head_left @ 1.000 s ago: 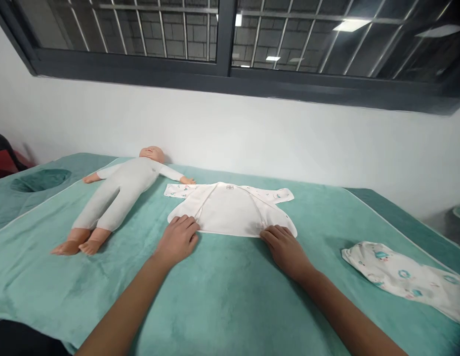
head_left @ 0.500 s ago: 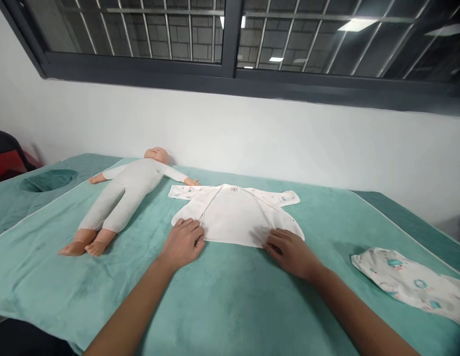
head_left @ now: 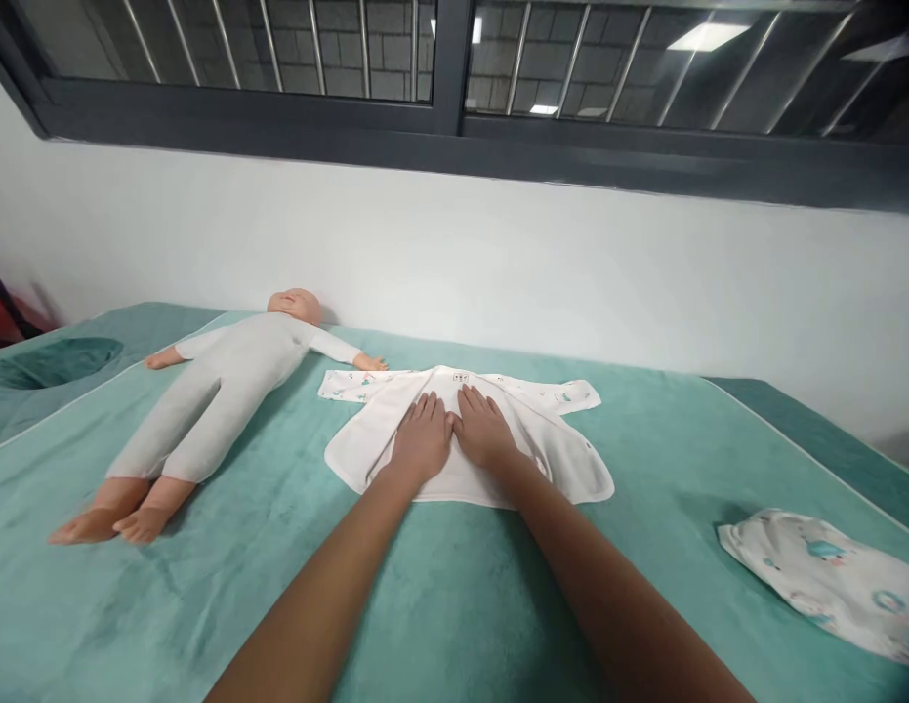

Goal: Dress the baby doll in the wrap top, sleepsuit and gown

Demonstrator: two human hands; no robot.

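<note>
Left hand (head_left: 423, 436) and right hand (head_left: 484, 430) are just resting flat on the shirt (head_left: 461, 478), fingers straight; doll's (head_left: 238, 376) lying left of it, printed cloth's (head_left: 827, 581) sitting right.

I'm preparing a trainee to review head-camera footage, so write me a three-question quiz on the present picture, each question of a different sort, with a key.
1. Multiple choice: what do the left hand and right hand rest on?
A) the window frame
B) the white garment
C) the wall

2. True or false: the doll lies to the left of the white garment in the picture.

3. Fill in: the printed cloth lies on the green cover, near the picture's ____ edge.

Key: 1. B; 2. True; 3. right
</note>
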